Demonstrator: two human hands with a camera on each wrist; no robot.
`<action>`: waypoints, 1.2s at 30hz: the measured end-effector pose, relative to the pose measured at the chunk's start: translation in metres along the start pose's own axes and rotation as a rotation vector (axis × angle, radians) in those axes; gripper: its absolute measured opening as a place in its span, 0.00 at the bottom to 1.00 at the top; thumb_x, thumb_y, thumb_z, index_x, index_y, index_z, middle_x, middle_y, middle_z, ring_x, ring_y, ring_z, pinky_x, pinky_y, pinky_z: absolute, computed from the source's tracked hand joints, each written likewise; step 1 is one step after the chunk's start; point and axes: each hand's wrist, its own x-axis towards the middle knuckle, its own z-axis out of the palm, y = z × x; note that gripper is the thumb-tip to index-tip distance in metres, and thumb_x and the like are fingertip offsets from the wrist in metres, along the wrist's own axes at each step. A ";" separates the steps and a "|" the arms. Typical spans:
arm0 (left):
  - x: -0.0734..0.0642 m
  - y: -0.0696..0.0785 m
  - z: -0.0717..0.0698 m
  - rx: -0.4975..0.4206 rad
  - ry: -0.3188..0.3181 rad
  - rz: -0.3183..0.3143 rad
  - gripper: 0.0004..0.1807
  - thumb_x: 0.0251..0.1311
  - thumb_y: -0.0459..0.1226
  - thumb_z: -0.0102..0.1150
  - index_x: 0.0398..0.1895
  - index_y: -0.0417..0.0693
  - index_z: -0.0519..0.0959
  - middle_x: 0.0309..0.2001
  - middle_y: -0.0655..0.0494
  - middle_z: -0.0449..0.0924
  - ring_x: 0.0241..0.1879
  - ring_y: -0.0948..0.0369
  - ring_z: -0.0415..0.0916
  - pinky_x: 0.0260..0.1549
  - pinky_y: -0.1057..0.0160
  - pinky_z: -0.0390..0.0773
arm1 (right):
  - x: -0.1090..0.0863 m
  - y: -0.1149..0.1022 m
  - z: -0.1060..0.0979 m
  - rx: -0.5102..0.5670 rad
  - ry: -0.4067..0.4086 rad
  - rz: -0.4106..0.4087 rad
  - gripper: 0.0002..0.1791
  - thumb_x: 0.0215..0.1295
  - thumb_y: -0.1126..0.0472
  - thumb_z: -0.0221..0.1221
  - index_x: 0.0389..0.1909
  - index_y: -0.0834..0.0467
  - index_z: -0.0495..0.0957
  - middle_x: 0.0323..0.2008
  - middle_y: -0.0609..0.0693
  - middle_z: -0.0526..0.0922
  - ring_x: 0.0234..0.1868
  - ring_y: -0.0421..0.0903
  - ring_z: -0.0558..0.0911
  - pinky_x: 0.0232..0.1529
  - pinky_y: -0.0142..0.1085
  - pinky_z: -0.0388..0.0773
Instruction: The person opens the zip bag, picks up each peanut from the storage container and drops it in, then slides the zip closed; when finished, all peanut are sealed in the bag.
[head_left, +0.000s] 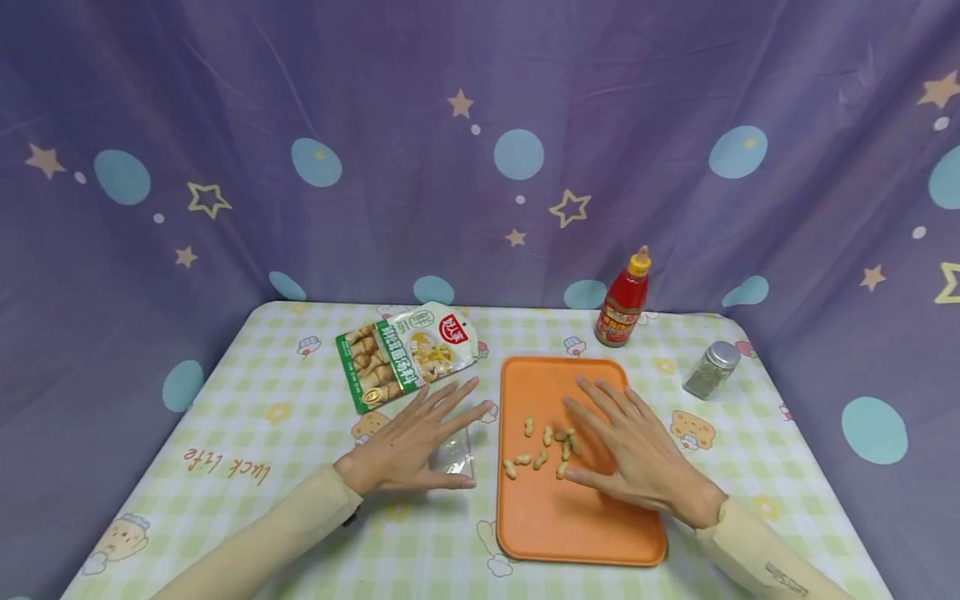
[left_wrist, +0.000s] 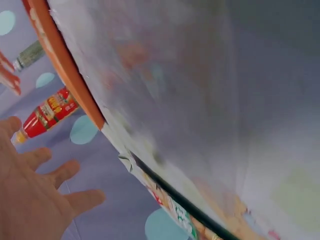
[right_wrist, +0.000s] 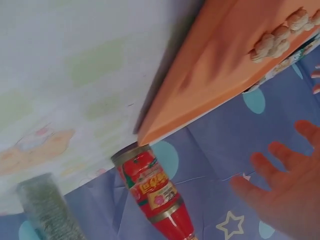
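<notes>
My left hand [head_left: 412, 442] is spread flat above a clear plastic bag [head_left: 454, 457] on the table, its fingers straight and holding nothing. The bag is partly hidden beneath it. My right hand [head_left: 637, 446] hovers with spread fingers over the right part of an orange tray [head_left: 555, 533]. Several peanuts in their shells [head_left: 541, 459] lie scattered in the tray, left of that hand; the thumb appears close to one of them. In the right wrist view, the fingers stand apart from the peanuts [right_wrist: 272, 45]. The left wrist view shows the left hand [left_wrist: 35, 195] with nothing in it.
A green and white food pouch [head_left: 408, 354] lies at the back left. Behind the tray stands a red sauce bottle [head_left: 624, 304] with a yellow cap. A spice jar [head_left: 711, 371] with a grey lid is at the right. A purple curtain [head_left: 375, 233] hangs behind the table.
</notes>
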 end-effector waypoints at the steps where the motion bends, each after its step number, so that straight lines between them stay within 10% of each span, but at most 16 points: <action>1: 0.000 0.001 0.000 -0.016 0.001 -0.014 0.55 0.62 0.75 0.53 0.86 0.66 0.47 0.87 0.56 0.36 0.84 0.48 0.47 0.75 0.32 0.60 | 0.002 -0.001 0.000 0.013 0.012 -0.010 0.53 0.61 0.23 0.60 0.81 0.44 0.61 0.84 0.51 0.55 0.81 0.59 0.61 0.77 0.64 0.58; 12: 0.002 0.013 -0.009 -0.261 0.079 -0.282 0.33 0.69 0.52 0.66 0.74 0.55 0.71 0.62 0.54 0.78 0.61 0.57 0.79 0.59 0.55 0.83 | 0.026 -0.029 0.002 0.224 0.050 0.015 0.32 0.70 0.34 0.62 0.68 0.45 0.74 0.71 0.45 0.74 0.69 0.47 0.76 0.67 0.50 0.77; 21: 0.004 0.015 -0.004 -0.387 0.089 -0.352 0.30 0.61 0.42 0.75 0.64 0.42 0.78 0.49 0.49 0.80 0.37 0.57 0.77 0.33 0.71 0.75 | 0.045 -0.051 0.015 0.391 0.031 0.009 0.25 0.70 0.52 0.68 0.63 0.55 0.77 0.57 0.47 0.82 0.49 0.44 0.83 0.50 0.39 0.83; 36: 0.008 0.018 0.007 -0.426 -0.038 -0.477 0.44 0.50 0.44 0.83 0.71 0.45 0.74 0.52 0.51 0.76 0.34 0.64 0.70 0.33 0.67 0.71 | 0.071 -0.090 0.032 0.728 -0.005 0.107 0.17 0.67 0.65 0.67 0.54 0.65 0.80 0.45 0.59 0.86 0.42 0.50 0.88 0.42 0.38 0.88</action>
